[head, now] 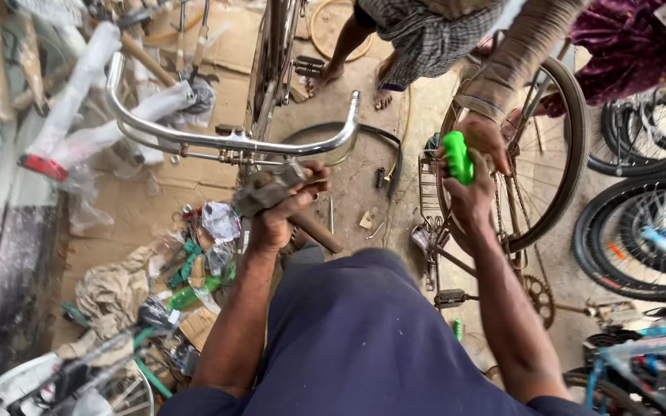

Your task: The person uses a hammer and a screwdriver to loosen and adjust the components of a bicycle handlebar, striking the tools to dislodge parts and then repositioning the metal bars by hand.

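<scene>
With our left hand (283,212) clenched on a grey tool (267,187) under the handlebar (225,141) and our right hand (472,202) sharing a green grip (458,156) with another's hand (487,137), a mistimed release could drop it onto the floor (364,185)

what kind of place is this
Most likely a bicycle repair shop. A bicycle's chrome handlebar stands before the person, whose left hand grips a worn metal part. Spare tyres lean at the right, and tools and scraps litter the dirt floor.
</scene>
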